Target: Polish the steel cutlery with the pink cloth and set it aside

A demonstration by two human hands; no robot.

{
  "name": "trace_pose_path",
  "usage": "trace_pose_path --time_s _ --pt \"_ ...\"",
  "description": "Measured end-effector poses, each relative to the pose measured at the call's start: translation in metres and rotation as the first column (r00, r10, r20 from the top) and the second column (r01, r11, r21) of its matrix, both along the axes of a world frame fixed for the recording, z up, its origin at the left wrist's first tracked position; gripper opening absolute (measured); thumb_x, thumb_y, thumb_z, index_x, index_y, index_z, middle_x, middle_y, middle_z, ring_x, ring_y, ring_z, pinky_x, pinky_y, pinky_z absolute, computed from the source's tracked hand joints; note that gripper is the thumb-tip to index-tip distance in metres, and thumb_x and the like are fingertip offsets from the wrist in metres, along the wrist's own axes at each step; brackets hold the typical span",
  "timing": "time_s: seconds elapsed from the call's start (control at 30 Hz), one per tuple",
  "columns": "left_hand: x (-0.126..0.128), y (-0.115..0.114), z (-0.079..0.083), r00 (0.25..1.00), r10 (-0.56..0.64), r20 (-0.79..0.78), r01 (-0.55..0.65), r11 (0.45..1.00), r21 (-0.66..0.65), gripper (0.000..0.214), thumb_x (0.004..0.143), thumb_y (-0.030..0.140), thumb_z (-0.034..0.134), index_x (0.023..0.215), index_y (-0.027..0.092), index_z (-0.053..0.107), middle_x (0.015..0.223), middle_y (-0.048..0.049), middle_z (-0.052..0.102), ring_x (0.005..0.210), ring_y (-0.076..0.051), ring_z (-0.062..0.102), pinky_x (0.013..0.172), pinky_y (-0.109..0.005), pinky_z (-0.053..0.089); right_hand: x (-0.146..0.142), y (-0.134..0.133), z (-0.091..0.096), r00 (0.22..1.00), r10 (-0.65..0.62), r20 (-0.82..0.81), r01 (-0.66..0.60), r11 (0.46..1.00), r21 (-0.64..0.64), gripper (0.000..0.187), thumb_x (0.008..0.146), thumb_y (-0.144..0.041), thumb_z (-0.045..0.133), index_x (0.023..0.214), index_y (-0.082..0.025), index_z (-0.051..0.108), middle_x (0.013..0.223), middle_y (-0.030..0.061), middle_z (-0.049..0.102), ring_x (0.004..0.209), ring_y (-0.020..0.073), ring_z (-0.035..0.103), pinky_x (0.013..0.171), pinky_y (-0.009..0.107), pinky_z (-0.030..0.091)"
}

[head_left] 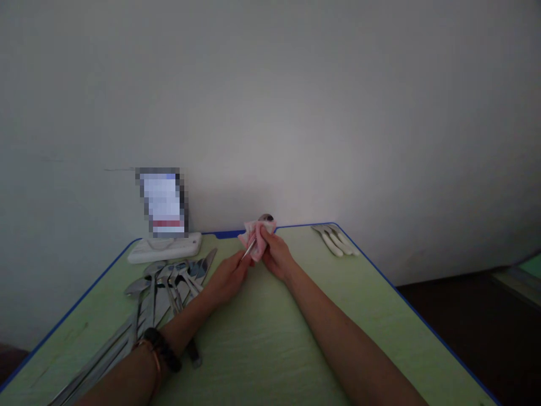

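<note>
Now clamping the spoon nearside of the pink cloth in the left hand's fingers, likely for steadiness, while pinching that cloth in the right hand's

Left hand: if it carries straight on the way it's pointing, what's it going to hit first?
Most likely the pink-and-white cloth gripped by the right hand, just ahead of the left hand's fingers; they may already touch it, since depth there is unclear.
</note>
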State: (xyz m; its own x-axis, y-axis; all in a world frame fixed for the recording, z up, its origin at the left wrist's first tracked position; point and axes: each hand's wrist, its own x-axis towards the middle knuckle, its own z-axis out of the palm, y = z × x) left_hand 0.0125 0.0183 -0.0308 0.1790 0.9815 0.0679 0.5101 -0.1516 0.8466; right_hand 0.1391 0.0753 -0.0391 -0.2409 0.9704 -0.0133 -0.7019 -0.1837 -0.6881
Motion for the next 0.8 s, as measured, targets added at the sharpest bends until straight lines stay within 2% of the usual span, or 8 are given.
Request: trace_pose_path --time_s 0.07,0.17,0.33,0.43,0.6,0.8 --pt "0.0013 -0.0021 0.0032 0.999 -0.033 -0.028 0.033 0.999 -0.004 0.033 0.086 0.041 0.029 0.076 0.018 0.05 0.053 0.0053 0.039 0.049 -0.011 0.039 0.048 -0.022 0.028 -0.0007 0.0004 -0.0005 0.999 -0.032 -0.001 0.032 0.999 -0.001 0.021 0.07 -0.032 0.066 0.075 -0.012 0.063 0.069 0.0018 0.065 0.062 0.0093 0.057 0.065 0.022 0.046" --pt "0.0022 -0.0043 0.0056 0.998 -0.062 -0.021 0.061 0.998 -0.035 0.036 0.086 0.042 0.027 0.077 0.018 0.052 0.052 0.0057 0.039 0.048 -0.011 0.039 0.048 -0.022 0.027 -0.0002 0.0022 0.001 0.987 -0.106 -0.118 0.103 0.994 -0.037 0.022 0.074 -0.036 0.062 0.076 -0.014 0.062 0.069 0.0 0.064 0.062 0.0077 0.056 0.066 0.02 0.046" --pt "0.0015 -0.0052 0.0055 0.995 -0.102 -0.009 0.1 0.991 -0.091 0.039 0.085 0.044 0.028 0.072 0.017 0.053 0.048 0.0061 0.039 0.044 -0.01 0.037 0.045 -0.021 0.025 0.0022 0.0017 0.0067 0.972 -0.066 -0.225 0.05 0.996 -0.075 0.021 0.079 -0.04 0.056 0.076 -0.019 0.059 0.068 -0.0028 0.062 0.059 0.0066 0.055 0.066 0.02 0.047" --pt "0.0016 -0.006 0.0063 0.993 -0.121 0.003 0.121 0.986 -0.113 0.041 0.085 0.045 0.027 0.069 0.017 0.052 0.046 0.0058 0.041 0.042 -0.01 0.037 0.044 -0.021 0.027 0.0016 -0.0001 0.0068 0.984 -0.01 -0.175 -0.003 0.998 -0.07 0.02 0.077 -0.037 0.059 0.074 -0.017 0.059 0.065 -0.0027 0.061 0.059 0.007 0.054 0.066 0.021 0.046" --pt "0.0012 -0.0056 0.0053 0.993 -0.118 0.01 0.119 0.989 -0.088 0.04 0.086 0.043 0.027 0.071 0.017 0.052 0.046 0.0055 0.042 0.042 -0.01 0.039 0.045 -0.022 0.029 0.0003 -0.0025 0.0032 0.998 0.055 0.039 -0.054 0.998 -0.025 0.021 0.069 -0.033 0.068 0.074 -0.014 0.06 0.066 -0.0007 0.062 0.059 0.008 0.053 0.058 0.02 0.042" --pt "-0.0001 -0.0026 -0.0022 0.996 -0.084 0.007 0.084 0.995 -0.057 0.036 0.086 0.043 0.028 0.07 0.018 0.049 0.051 0.0049 0.042 0.047 -0.011 0.041 0.048 -0.022 0.03 0.0002 -0.0045 0.0064 0.996 0.064 0.069 -0.063 0.998 -0.017 0.023 0.067 -0.034 0.069 0.078 -0.015 0.062 0.07 -0.0001 0.064 0.062 0.0087 0.054 0.062 0.021 0.043"
